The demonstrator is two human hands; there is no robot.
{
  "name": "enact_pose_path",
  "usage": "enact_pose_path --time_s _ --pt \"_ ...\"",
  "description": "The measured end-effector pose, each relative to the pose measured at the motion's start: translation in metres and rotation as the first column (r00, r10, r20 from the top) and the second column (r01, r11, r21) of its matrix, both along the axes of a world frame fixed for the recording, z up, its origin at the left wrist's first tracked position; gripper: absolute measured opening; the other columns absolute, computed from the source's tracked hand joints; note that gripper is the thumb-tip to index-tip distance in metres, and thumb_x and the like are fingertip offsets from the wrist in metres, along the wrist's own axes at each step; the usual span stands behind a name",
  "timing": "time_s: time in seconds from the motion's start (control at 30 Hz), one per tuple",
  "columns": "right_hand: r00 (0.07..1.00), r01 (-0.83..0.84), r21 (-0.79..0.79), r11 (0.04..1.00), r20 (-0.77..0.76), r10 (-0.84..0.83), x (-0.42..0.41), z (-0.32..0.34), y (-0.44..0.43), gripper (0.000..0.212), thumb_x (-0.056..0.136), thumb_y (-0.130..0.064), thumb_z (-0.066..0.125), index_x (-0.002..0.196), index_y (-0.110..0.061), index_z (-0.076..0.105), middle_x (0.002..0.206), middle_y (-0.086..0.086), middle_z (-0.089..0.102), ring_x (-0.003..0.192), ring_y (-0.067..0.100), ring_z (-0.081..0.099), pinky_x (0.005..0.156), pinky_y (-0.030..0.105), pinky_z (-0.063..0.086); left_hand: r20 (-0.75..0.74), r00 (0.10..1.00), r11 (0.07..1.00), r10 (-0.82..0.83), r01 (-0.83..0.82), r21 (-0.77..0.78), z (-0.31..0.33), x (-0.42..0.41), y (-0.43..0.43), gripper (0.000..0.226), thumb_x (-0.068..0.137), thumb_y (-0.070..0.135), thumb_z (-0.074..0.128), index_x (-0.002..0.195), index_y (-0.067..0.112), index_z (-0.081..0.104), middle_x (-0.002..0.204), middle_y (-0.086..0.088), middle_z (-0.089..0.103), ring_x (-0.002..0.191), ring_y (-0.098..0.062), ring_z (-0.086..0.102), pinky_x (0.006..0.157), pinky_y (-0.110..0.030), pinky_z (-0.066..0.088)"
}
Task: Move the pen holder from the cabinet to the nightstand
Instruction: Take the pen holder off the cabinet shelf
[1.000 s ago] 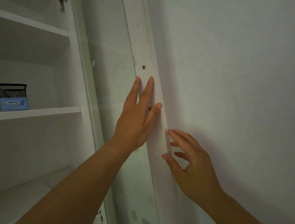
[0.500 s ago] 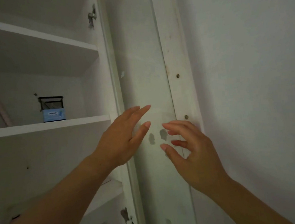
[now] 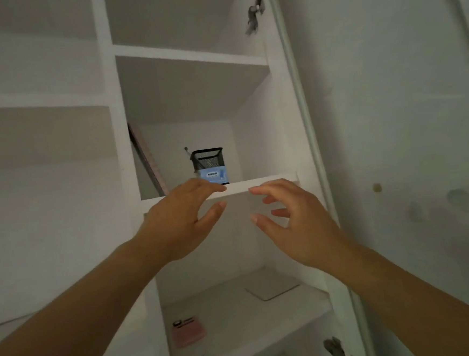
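I find the pen holder upright on the shelf, untouched. Left hand and right hand hover at the shelf's front edge, grips apart and empty. I would clasp both its sides and keep it level.

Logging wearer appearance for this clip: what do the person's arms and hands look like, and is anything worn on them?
The left hand and right hand are bare, and so are both forearms down to the frame's bottom edge. No sleeves, gloves, watch, bracelet or rings show. No markings or cables are visible.
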State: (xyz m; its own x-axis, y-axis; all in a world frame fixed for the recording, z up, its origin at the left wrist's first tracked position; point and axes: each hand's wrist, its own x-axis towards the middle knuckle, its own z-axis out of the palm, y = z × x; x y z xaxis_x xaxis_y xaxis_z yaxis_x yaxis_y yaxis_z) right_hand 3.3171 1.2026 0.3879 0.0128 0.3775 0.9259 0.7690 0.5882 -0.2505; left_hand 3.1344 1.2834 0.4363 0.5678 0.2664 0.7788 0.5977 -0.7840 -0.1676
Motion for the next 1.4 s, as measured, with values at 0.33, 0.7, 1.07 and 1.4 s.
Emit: enact_pose_path --time_s 0.33,0.7,1.07,1.4 --pt "0.999 -0.027 0.079 0.997 0.038 0.024 -0.014 0.028 0.087 0.039 0.083 -0.021 0.064 0.121 -0.021 0.054 0.115 -0.006 0.053 0.099 0.009 0.053 0.082 0.017 0.046 -0.019 0.995 0.993 0.098 -0.096 0.072 0.022 -0.016 0.063 0.042 0.092 0.046 0.037 0.13 0.03 0.044 0.133 0.004 0.047 0.112 -0.012 0.045 0.087 -0.03 0.043" --pt "0.997 -0.022 0.146 0.989 0.077 0.011 0.036 0.098 0.156 0.039 0.083 -0.026 0.064 0.12 -0.019 0.054 0.118 0.001 0.054 0.097 0.013 0.053 0.083 0.025 0.047 0.111 0.971 0.972 0.213 -0.222 0.077 0.068 0.022 0.096 0.042 0.092 0.043 0.039 0.131 0.029 0.043 0.14 -0.001 0.042 0.122 -0.018 0.044 0.097 -0.033 0.036" --pt "0.98 -0.059 0.059 0.997 0.193 0.047 0.042 0.143 0.214 0.053 0.08 -0.033 0.066 0.127 -0.016 0.047 0.128 0.006 0.048 0.111 0.018 0.049 0.084 0.025 0.04 0.264 0.928 0.96 0.261 -0.277 0.025 0.088 0.04 0.126 0.046 0.09 0.042 0.045 0.133 0.026 0.039 0.134 -0.006 0.047 0.115 -0.02 0.048 0.088 -0.028 0.035" --pt "0.971 -0.049 0.043 0.998 0.237 0.037 0.039 0.146 0.221 0.056 0.073 -0.029 0.075 0.123 -0.017 0.052 0.115 0.005 0.055 0.103 0.015 0.051 0.079 0.021 0.039 0.24 0.945 0.96 0.221 -0.254 0.117 0.087 0.04 0.129 0.045 0.09 0.038 0.047 0.133 0.025 0.039 0.134 -0.003 0.046 0.116 -0.016 0.045 0.086 -0.021 0.028"
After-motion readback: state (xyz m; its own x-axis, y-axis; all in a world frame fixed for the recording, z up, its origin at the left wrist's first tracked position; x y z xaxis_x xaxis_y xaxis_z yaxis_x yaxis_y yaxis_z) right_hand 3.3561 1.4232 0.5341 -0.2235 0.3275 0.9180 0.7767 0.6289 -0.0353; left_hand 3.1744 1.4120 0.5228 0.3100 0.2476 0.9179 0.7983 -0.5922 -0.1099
